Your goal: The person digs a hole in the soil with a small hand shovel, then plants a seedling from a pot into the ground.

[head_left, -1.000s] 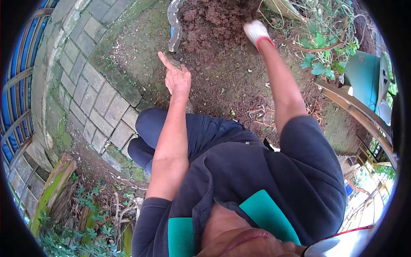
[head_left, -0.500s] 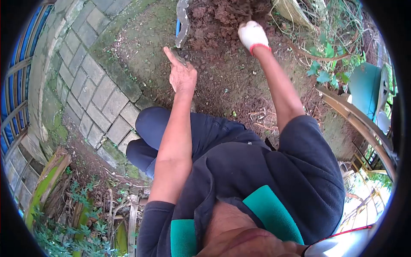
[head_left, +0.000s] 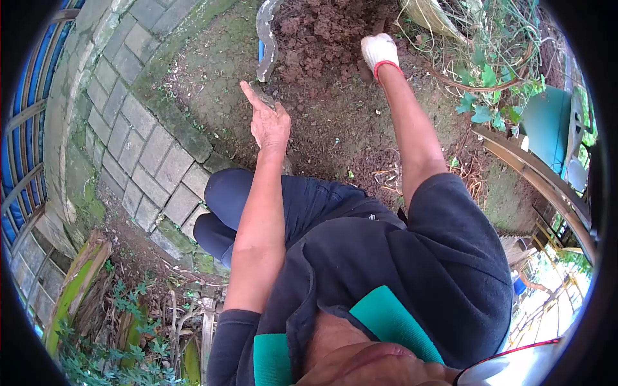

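My left hand (head_left: 269, 122) is bare and holds nothing. Its forefinger is stretched toward a curved grey shard (head_left: 265, 35), and the hand hovers low over the mossy ground just short of it. My right hand (head_left: 378, 50) wears a white glove with a red cuff and is closed at the edge of a mound of loose brown soil (head_left: 315, 35). A short dark stub, seemingly a tool handle (head_left: 365, 71), sticks out beneath the glove; the working end is hidden in the soil.
Grey paving blocks (head_left: 138, 138) curve along the left, with a blue fence (head_left: 16, 154) beyond. Vines and leaves (head_left: 489, 83) crowd the right, beside a wooden rail (head_left: 534, 174) and a green chair (head_left: 547, 122). My bent knee (head_left: 225, 186) is below the left hand.
My gloved right hand has worked back and forth a little at the soil mound. The left hand has kept its pointing pose, shifting only slightly as the view moved.
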A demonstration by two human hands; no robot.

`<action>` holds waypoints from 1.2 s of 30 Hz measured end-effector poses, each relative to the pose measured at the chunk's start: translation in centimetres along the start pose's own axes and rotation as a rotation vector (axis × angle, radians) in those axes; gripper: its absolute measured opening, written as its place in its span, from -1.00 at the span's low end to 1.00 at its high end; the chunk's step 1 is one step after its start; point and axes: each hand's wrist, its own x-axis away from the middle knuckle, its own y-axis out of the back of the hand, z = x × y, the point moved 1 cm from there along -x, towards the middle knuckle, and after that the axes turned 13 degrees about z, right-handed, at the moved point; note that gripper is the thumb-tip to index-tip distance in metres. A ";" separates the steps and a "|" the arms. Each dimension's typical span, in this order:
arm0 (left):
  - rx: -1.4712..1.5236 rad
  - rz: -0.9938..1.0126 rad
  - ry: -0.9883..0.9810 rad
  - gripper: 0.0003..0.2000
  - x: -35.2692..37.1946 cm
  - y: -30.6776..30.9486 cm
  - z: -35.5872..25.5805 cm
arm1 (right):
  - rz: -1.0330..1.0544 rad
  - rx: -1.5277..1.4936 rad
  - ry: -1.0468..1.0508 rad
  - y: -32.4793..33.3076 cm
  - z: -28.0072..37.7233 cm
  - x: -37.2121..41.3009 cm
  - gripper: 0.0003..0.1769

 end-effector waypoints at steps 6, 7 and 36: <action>-0.021 -0.017 0.015 0.00 0.1 -0.3 0.2 | 0.054 -0.090 -0.069 1.9 -1.0 -4.2 -0.61; -0.022 -0.054 -0.010 0.01 -0.2 -0.7 0.5 | 0.061 0.084 -0.012 0.7 -1.7 -5.6 -0.60; 0.002 -0.043 0.019 -0.02 0.4 0.3 -1.1 | -0.131 -0.449 -0.118 -0.5 0.4 -1.0 -0.59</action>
